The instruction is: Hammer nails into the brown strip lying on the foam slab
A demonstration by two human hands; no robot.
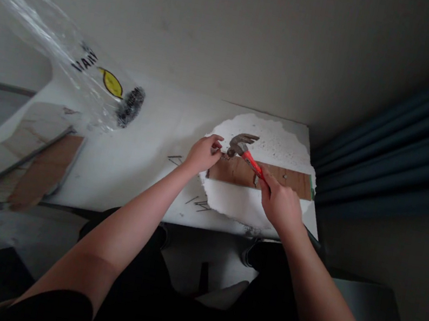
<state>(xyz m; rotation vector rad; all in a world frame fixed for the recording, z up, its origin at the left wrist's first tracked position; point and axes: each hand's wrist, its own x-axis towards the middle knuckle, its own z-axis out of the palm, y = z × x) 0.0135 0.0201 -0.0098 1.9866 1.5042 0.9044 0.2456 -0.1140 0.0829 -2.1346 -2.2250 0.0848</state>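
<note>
My right hand (pixel 283 202) is wrapped round the red handle of a claw hammer (pixel 253 162). The hammer's metal head is over the left end of a narrow brown wooden board (pixel 237 173), claw pointing away from me. At that same end my left hand (pixel 201 154) has its fingers bent close together beside the hammer head; what they pinch, if anything, is too small to make out. Under the board lies a ragged-edged white slab (pixel 228 198), its upper part pitted with small holes. Loose nails (pixel 202 205) lie by the slab's lower left edge, and more nails (pixel 174 159) are left of my hand.
The white table (pixel 115 166) backs onto a wall. To the left stand a clear plastic-wrapped bundle (pixel 112 83) with a yellow mark and some broken board pieces (pixel 46 171). A dark blue curtain (pixel 407 138) hangs at the right. My legs are below the table's front edge.
</note>
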